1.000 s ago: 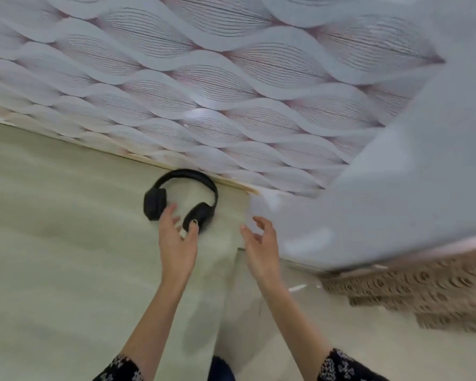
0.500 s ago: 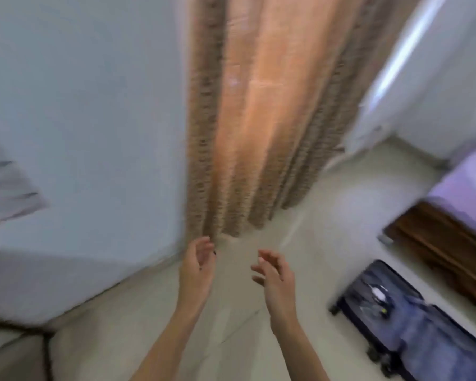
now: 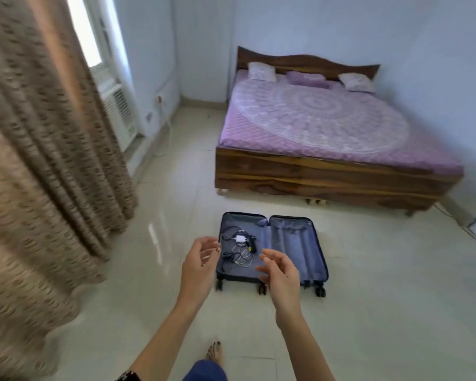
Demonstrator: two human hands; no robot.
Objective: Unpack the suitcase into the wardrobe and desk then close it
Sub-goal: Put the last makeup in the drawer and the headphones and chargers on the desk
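Facing the open suitcase [image 3: 294, 243], which lay flat on the floor in the lower centre of the frame, I had both hands raised before it and holding nothing: the left hand [image 3: 201, 266] with fingers loosely curled, the right hand [image 3: 279, 273] with fingers spread. Its left half held a tangle of cables [image 3: 238, 254] and a white charger [image 3: 241, 239]; its right half looked bare. I judged the unpacking nearly done. The next move called for stepping closer, crouching, and gathering the loose cables together for the desk.
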